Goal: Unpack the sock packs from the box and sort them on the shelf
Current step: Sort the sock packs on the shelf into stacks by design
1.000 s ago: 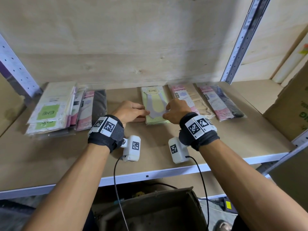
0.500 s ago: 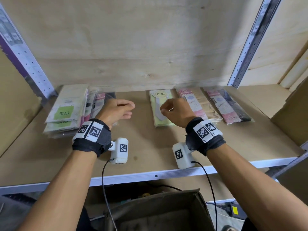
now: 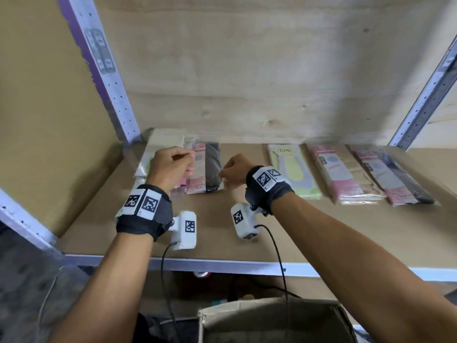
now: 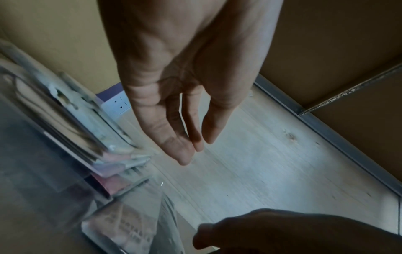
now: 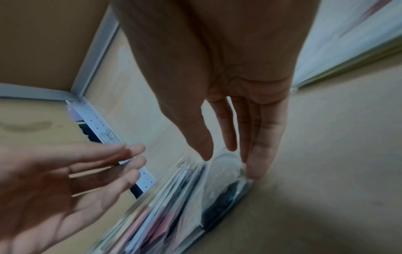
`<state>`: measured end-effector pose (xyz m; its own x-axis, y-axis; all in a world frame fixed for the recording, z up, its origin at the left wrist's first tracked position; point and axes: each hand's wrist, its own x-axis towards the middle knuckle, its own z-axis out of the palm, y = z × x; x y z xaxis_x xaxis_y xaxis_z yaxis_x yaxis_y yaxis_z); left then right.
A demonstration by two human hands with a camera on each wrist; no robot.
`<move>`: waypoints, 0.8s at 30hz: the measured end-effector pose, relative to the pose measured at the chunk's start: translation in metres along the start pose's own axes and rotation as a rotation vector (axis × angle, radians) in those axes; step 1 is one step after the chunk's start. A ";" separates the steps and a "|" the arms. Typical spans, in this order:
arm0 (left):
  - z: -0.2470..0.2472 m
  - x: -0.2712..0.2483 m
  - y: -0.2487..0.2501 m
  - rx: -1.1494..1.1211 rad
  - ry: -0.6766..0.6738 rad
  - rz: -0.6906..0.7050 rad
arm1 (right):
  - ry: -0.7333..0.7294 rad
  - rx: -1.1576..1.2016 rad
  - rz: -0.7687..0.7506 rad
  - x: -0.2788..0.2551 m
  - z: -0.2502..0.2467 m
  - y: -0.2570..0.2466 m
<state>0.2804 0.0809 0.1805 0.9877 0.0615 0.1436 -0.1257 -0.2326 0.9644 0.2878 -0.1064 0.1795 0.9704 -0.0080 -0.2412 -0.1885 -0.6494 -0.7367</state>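
My right fingertips point(image 5: 256, 165) are lying straight against the edge of the black sock pack point(image 3: 212, 167), gripping nothing. My left hand point(image 3: 168, 167) is hovering loose and open over the left pile of sock packs point(image 3: 158, 149), holding nothing. Three more packs point(image 3: 346, 172) are lying side by side further right on the shelf point(image 3: 296, 233). The box point(image 3: 272, 320) is sitting below.

Left stack of sock packs point(image 3: 170, 154): my left hand point(image 3: 169, 167) hides its middle; labels motion-blurred in both wrist views. Cardboard box point(image 3: 272, 320), 6 o'clock: cut by the frame edge, interior unseen. Contact between my right hand point(image 3: 235, 170) and the black-sock pack point(image 3: 212, 167): undeterminable.
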 end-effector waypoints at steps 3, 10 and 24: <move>-0.006 0.000 0.000 0.004 0.004 0.018 | 0.002 -0.038 0.062 0.021 0.010 -0.007; -0.013 0.002 0.000 0.008 0.017 0.012 | 0.019 0.032 0.120 0.035 0.016 -0.002; 0.039 -0.009 0.011 0.133 0.003 -0.100 | -0.109 0.550 -0.075 -0.099 -0.060 0.069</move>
<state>0.2734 0.0397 0.1813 0.9944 0.0934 0.0490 -0.0131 -0.3518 0.9360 0.1874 -0.1961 0.1901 0.9687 0.1203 -0.2173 -0.1982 -0.1529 -0.9682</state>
